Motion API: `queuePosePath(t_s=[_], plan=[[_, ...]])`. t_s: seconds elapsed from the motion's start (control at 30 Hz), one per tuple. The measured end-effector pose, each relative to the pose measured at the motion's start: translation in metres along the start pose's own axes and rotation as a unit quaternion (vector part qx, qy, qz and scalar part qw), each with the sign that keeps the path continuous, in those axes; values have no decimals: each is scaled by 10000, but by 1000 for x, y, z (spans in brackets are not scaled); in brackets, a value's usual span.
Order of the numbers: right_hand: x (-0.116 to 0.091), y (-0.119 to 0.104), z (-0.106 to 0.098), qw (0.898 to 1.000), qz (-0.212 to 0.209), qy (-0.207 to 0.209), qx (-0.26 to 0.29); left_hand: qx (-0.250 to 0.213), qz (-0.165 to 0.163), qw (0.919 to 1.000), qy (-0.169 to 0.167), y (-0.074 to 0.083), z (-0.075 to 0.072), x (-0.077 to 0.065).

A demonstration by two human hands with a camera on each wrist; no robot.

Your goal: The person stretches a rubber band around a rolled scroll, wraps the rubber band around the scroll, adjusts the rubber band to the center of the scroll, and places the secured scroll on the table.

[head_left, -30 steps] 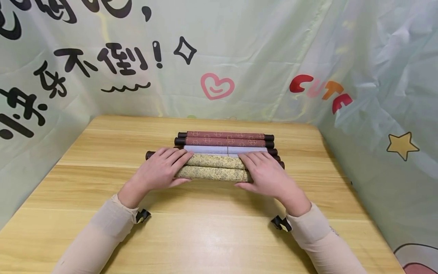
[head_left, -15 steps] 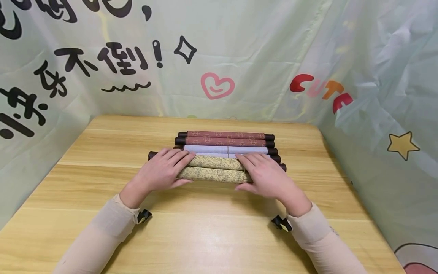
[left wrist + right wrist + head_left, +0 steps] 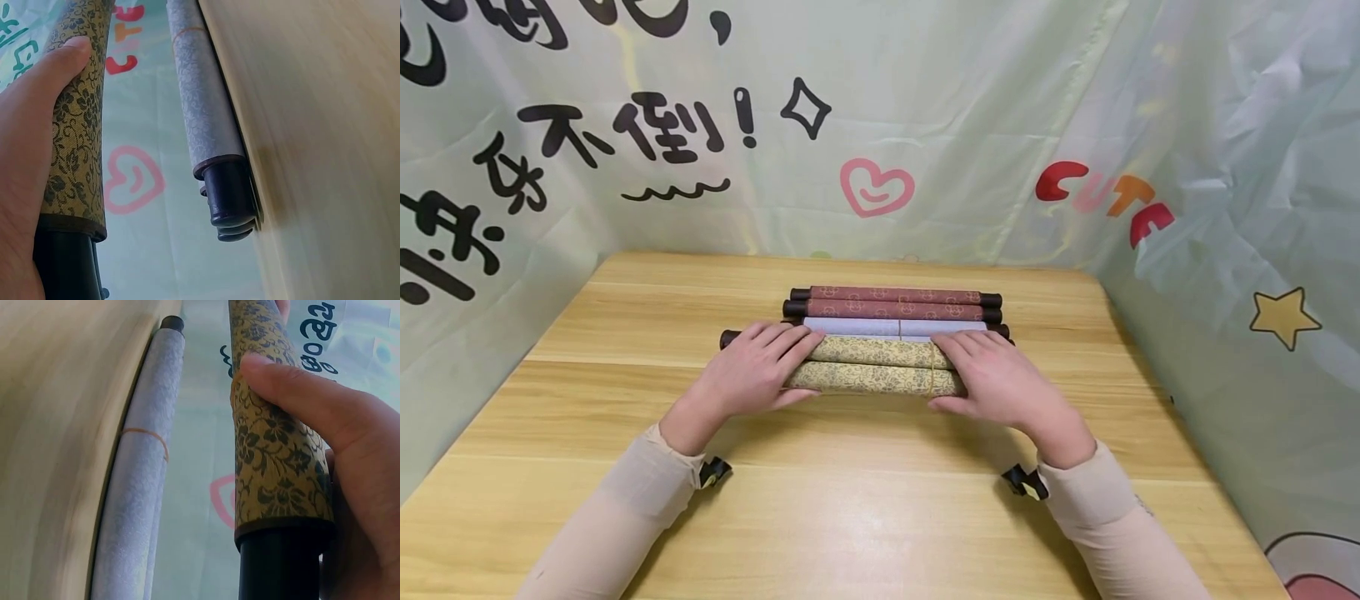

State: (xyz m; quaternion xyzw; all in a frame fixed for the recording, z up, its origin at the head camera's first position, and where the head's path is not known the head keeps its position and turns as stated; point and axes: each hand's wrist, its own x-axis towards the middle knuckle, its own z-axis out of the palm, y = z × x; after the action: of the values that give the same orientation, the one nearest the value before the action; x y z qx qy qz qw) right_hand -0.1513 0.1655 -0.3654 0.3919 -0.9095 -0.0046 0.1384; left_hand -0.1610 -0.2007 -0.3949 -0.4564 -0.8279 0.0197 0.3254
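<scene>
A yellow scroll (image 3: 872, 377) with a dark floral pattern is rolled from both ends into two parallel rolls with black knobs. My left hand (image 3: 760, 367) grips its left end, thumb along the near side and fingers over the top. At the other end my right hand (image 3: 1000, 377) holds it the same way. In the left wrist view, the scroll (image 3: 78, 125) is raised off the table. The right wrist view shows my thumb (image 3: 281, 378) lying across the patterned cloth near a thin tie. Behind it, a pale blue-lilac scroll (image 3: 853, 327) lies on the table, partly covered.
Beyond the pale scroll lies a dark red scroll (image 3: 880, 310) with gold motifs, parallel to it. The wooden table (image 3: 850, 500) spreads around them. Printed cloth (image 3: 970, 125) hangs along the table's back and sides.
My right hand has slid slightly right along the yellow scroll, and its right knob is now hidden. The scroll has shifted a little sideways and back. My left hand keeps its hold.
</scene>
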Motion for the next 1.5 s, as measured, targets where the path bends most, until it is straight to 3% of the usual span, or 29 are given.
queuePosePath(t_s=[0.47, 0.8, 1.07, 1.33, 1.5], plan=[[4, -9, 8, 9980, -328, 463, -295, 44, 120, 9996, 232, 3, 1, 2], [7, -19, 13, 9963, -440, 645, -354, 84, 127, 9999, 61, 6, 3, 2], [7, -19, 11, 9978, -364, 498, -263, 48, 115, 9999, 1, 5, 3, 3], [2, -11, 3, 9999, 71, 59, -108, 73, 64, 9999, 46, 5, 2, 3], [2, -11, 3, 9998, -26, -11, -208, 93, 82, 9999, 2, 6, 2, 3]])
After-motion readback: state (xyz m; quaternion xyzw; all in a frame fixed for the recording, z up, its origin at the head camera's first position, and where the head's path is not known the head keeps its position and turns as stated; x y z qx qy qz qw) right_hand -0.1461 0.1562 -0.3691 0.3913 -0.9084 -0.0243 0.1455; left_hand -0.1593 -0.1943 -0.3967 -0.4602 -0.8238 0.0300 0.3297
